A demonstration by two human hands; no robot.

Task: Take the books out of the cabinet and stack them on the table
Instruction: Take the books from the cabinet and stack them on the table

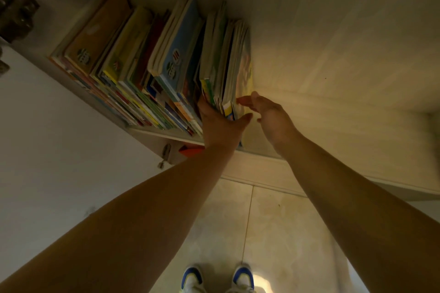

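Observation:
A row of thin, colourful children's books (133, 64) stands upright on a cabinet shelf (166, 134), spines toward me. At the row's right end is a bundle of thin books (228, 59). My left hand (221, 126) presses against the spines of this bundle, fingers slipped into the gap on its left, thumb spread to the right. My right hand (266, 114) hovers with its fingers apart just right of the bundle, fingertips near the yellow cover of the outermost book (247, 71). No table is in view.
The cabinet's pale inner wall (333, 54) rises right of the books. A door hinge (165, 154) and something orange (190, 150) sit below the shelf. A dark ornament (16, 16) stands at the upper left. Tiled floor (273, 233) and my shoes (219, 278) lie below.

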